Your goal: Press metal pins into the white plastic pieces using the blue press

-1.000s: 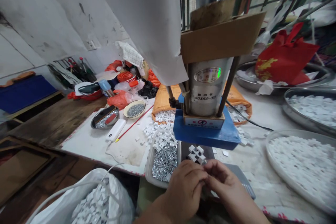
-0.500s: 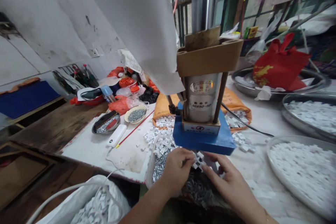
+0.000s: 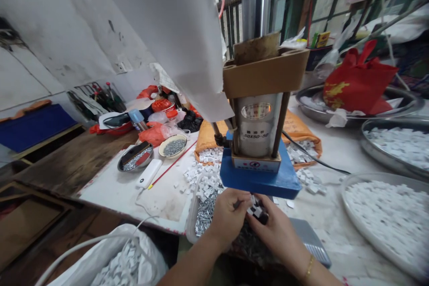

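Note:
Close together below the blue base of a press (image 3: 261, 174), my two hands meet around several small white plastic pieces (image 3: 255, 211). The fingers of my left hand (image 3: 229, 214) are pinched at the left side of these pieces. My right hand (image 3: 276, 228) curls around them from the right, thumb and fingers closed on them. Just left of my left hand stands a clear plastic tub (image 3: 191, 221) with shiny metal nails (image 3: 205, 214) and more white pieces. Dark metal bits lie below my hands, partly hidden.
A round tray (image 3: 348, 214) of white pieces is at the right, with a metal basin (image 3: 367, 143) behind it. A grey ridged object (image 3: 311, 239) lies beside my right forearm. Orange sacks (image 3: 208, 136) spill white pieces behind the press. A white sack (image 3: 83, 254) stands at lower left.
My right hand has moved left and closed in beside my left hand, round the white pieces. The grey ridged object has come into view by my right forearm.

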Motion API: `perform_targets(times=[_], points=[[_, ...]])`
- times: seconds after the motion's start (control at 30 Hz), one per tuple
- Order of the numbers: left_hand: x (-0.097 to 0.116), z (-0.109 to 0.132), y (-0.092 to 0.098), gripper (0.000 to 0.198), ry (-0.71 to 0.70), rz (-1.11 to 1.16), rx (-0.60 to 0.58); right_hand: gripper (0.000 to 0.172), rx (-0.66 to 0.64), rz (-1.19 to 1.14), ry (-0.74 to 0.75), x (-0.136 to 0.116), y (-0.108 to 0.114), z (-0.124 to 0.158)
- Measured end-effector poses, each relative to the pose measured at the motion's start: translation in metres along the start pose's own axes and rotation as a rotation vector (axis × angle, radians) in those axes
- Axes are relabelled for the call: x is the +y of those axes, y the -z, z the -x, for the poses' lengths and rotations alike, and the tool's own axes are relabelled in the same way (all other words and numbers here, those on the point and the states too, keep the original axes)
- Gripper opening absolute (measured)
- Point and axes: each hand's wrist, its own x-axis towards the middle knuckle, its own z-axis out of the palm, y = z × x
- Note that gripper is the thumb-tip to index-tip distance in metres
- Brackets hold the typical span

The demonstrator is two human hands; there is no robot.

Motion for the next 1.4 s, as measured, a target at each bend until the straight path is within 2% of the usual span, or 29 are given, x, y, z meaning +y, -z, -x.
perform_targets(times=[0.13, 0.3, 0.43, 0.57, 0.73, 0.83, 0.93, 1.07, 1.2, 1.27, 1.4], points=[[-0.002, 0.001, 0.000, 0.011, -0.064, -0.040, 0.004, 0.032, -0.015, 0.005, -0.015, 0.000, 0.002, -0.001], [-0.005, 0.005, -0.001, 0.016, -0.313, -0.184, 0.019, 0.033, -0.038, -0.010, -0.019, 0.000, 0.002, -0.003], [-0.008, 0.007, -0.003, 0.021, -0.430, -0.280, -0.023, 0.038, -0.015, 0.028, 0.038, 0.006, 0.005, 0.002], [-0.010, 0.008, -0.005, 0.020, -0.470, -0.346, -0.078, 0.043, 0.011, 0.200, 0.129, 0.029, 0.028, 0.020], [-0.011, 0.007, -0.007, 0.019, -0.487, -0.345, -0.068, 0.034, 0.050, 0.601, 0.260, 0.063, 0.062, 0.050], [-0.013, 0.007, -0.009, 0.020, -0.500, -0.343, -0.044, 0.028, 0.049, 0.740, 0.315, 0.074, 0.064, 0.064], [-0.015, 0.008, -0.009, 0.019, -0.482, -0.364, -0.027, 0.025, 0.048, 0.758, 0.334, 0.077, 0.059, 0.069], [-0.014, 0.009, -0.008, 0.016, -0.368, -0.337, -0.044, 0.024, 0.048, 0.699, 0.284, 0.073, 0.055, 0.058], [-0.011, 0.009, -0.007, 0.018, -0.213, -0.222, -0.066, 0.022, 0.095, 0.565, 0.288, 0.054, 0.047, 0.036], [-0.010, 0.009, -0.007, 0.017, -0.252, -0.188, -0.081, 0.032, 0.132, 0.489, 0.335, 0.040, 0.041, 0.027], [-0.008, 0.017, -0.006, 0.019, -0.456, -0.173, -0.064, 0.045, 0.132, 0.375, 0.462, 0.020, 0.029, 0.022]])
